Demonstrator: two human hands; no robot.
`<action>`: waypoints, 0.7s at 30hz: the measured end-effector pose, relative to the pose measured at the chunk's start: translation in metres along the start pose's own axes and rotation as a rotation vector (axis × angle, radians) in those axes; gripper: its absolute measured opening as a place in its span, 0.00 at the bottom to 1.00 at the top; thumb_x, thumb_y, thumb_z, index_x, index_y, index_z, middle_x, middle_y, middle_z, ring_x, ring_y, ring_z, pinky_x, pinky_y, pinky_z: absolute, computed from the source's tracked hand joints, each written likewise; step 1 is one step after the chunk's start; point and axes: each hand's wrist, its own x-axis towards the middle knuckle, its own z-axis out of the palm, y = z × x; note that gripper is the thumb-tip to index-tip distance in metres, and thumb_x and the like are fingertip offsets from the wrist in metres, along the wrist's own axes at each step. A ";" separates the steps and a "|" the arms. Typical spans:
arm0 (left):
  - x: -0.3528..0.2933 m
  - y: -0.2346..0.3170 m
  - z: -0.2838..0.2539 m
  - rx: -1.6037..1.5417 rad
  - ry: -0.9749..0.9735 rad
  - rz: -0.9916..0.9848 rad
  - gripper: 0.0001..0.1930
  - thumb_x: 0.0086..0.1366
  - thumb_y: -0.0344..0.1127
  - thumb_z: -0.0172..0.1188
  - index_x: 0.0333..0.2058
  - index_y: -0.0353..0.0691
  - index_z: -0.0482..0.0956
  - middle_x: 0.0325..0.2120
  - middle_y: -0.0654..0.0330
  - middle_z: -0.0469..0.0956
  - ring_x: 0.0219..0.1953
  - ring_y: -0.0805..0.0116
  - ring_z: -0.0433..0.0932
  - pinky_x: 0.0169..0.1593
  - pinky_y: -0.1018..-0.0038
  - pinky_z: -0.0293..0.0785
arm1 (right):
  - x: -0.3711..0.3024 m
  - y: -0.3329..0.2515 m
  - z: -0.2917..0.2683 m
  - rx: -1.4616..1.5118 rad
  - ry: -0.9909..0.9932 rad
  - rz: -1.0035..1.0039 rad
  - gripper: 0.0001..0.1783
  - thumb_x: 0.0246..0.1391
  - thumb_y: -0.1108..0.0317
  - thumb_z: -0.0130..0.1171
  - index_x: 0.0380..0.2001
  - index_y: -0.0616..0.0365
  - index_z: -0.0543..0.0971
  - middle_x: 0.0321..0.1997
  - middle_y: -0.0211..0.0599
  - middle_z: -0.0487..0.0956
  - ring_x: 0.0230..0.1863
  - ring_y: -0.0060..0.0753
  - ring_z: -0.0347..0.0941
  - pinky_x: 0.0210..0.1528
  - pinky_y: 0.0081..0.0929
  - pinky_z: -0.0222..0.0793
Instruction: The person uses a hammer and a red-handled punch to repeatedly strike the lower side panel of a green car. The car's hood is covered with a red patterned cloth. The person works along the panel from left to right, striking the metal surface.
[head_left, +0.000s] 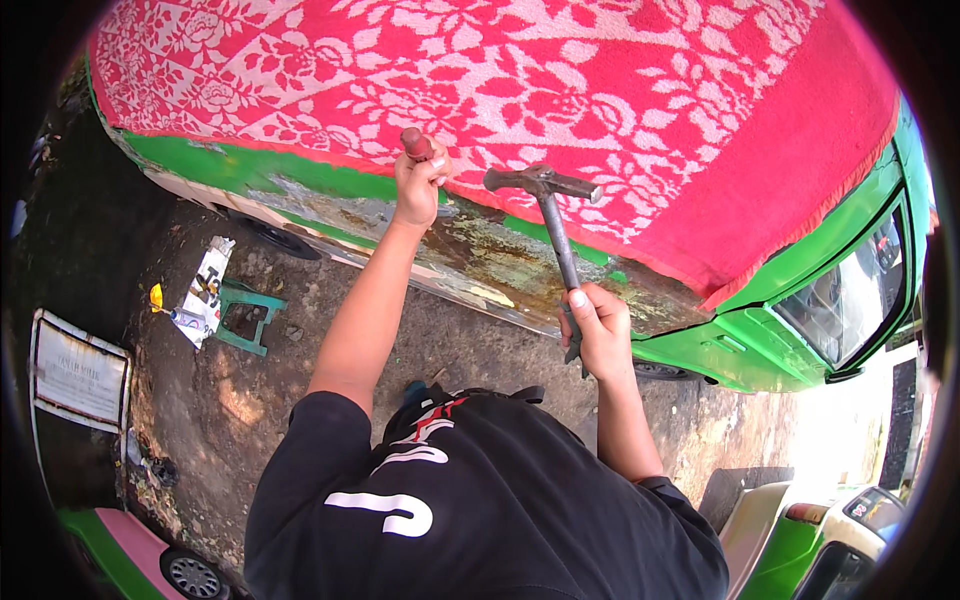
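My left hand (420, 188) is closed around a tool with a rounded reddish-brown handle (415, 143). Its lower part is hidden by my fingers and the car body, so its kind does not show. The hand is at the roof edge of a green vehicle (330, 180), whose panel there is rusty and stripped of paint. My right hand (602, 330) grips a hammer (560, 235) low on its dark metal shaft. The hammer's head is raised over a red cloth with pale flowers (560, 110), right of my left hand and apart from it.
Below the vehicle's side, a small green stool (243, 318) stands on the dirt ground beside a white printed sheet (205, 290). A framed white sign (80, 370) is at the left. Other vehicles are at the lower left (130, 555) and lower right (770, 530).
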 end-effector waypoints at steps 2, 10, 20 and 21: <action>0.003 0.001 -0.004 -0.035 0.003 0.020 0.06 0.57 0.33 0.55 0.28 0.41 0.68 0.21 0.67 0.64 0.22 0.78 0.61 0.28 0.77 0.57 | 0.003 0.003 0.006 -0.016 0.023 -0.010 0.19 0.67 0.57 0.50 0.30 0.64 0.74 0.19 0.32 0.72 0.18 0.22 0.66 0.20 0.22 0.65; -0.002 -0.008 -0.001 0.113 -0.079 -0.058 0.06 0.59 0.34 0.56 0.28 0.39 0.70 0.21 0.68 0.65 0.23 0.80 0.61 0.28 0.79 0.56 | 0.018 -0.028 0.040 -0.095 0.098 -0.032 0.18 0.65 0.58 0.54 0.26 0.62 0.76 0.15 0.26 0.71 0.17 0.16 0.66 0.20 0.22 0.61; -0.007 -0.005 -0.006 0.181 -0.278 -0.099 0.08 0.58 0.32 0.57 0.36 0.35 0.73 0.27 0.68 0.67 0.30 0.79 0.63 0.34 0.75 0.62 | 0.022 -0.061 0.067 -0.386 0.216 -0.206 0.18 0.63 0.58 0.56 0.28 0.64 0.77 0.14 0.30 0.71 0.16 0.22 0.65 0.21 0.25 0.61; -0.009 -0.001 -0.005 0.186 -0.309 -0.118 0.10 0.58 0.31 0.57 0.39 0.34 0.74 0.28 0.68 0.68 0.31 0.79 0.64 0.34 0.76 0.62 | 0.025 -0.064 0.065 -0.518 0.214 -0.085 0.18 0.62 0.57 0.57 0.29 0.63 0.78 0.14 0.32 0.72 0.16 0.24 0.66 0.22 0.27 0.62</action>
